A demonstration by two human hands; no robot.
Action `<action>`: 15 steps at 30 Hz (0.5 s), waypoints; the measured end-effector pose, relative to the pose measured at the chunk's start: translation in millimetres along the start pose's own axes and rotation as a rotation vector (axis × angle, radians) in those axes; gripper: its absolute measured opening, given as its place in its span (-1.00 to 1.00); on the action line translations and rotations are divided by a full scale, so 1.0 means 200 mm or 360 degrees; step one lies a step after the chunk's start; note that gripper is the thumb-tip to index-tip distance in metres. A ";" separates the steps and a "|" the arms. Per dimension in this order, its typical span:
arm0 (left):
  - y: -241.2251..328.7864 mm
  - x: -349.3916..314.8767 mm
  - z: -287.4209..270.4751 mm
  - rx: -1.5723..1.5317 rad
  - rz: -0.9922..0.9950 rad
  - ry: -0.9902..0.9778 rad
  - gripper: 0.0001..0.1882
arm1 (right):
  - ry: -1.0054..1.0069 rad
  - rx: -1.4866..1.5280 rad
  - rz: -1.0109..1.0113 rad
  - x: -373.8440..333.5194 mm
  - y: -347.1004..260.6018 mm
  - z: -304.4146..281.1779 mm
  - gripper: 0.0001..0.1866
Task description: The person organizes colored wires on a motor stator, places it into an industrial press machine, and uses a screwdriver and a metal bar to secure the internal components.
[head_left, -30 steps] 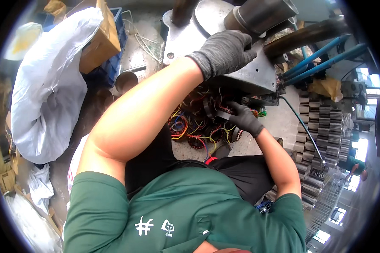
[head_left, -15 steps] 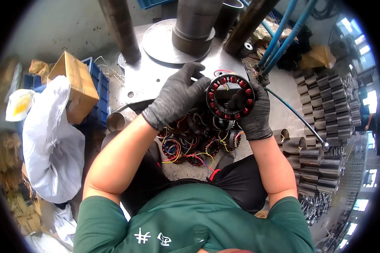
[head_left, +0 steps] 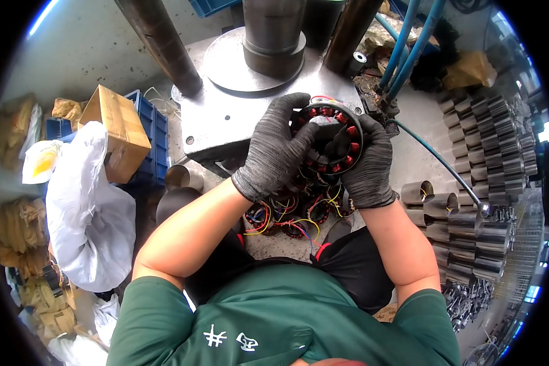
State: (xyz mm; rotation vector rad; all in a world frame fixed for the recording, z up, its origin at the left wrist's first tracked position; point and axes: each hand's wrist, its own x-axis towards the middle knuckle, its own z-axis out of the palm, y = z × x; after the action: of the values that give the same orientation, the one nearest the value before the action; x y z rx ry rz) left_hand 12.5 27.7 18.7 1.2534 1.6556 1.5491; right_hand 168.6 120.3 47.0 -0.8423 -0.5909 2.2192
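A ring-shaped motor stator (head_left: 354, 147) with red copper windings and a dark rim is held up in front of me, before the metal machine table (head_left: 216, 125). My right hand (head_left: 370, 168), in a dark grey glove, grips its right side. My left hand (head_left: 274, 146), gloved alike, is closed on the left side, with the thumb reaching over the opening and the fingers at the upper rim. Thin coloured wires stick up at the ring's top. Below, several more stators (head_left: 294, 229) with red, yellow and blue wires lie heaped between my legs.
A thick steel ram (head_left: 273, 36) stands on a round plate (head_left: 226, 61), flanked by two dark posts. Stacked metal cylinders (head_left: 479, 158) line the right, near a teal hose (head_left: 436, 155). At left are a cardboard box (head_left: 125, 137), blue crates (head_left: 157, 143) and a white sack (head_left: 88, 213).
My left hand has moved right onto the stator and closed on its left side; before, its thumb was only near the rim. The view has shifted slightly.
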 end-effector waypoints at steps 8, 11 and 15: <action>0.00 0.05 -0.07 -0.0532 -0.0406 0.0123 -0.68 | 0.0071 0.0039 0.0074 0.03 0.04 -0.03 -0.68; -0.04 0.05 -0.09 -0.0681 -0.0504 -0.0019 -0.50 | -0.0026 0.0139 -0.0002 0.06 0.03 -0.05 -0.67; 0.01 -0.01 -0.03 -0.1268 -0.0804 -0.0244 -0.53 | -0.0140 0.0010 -0.0122 0.05 0.01 -0.06 -0.67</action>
State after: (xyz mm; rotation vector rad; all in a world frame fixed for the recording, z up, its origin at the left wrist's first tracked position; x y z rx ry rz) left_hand 8.9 22.3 20.4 0.4676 0.9680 1.4951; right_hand 171.0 128.3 33.3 -0.7100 -0.6468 2.1956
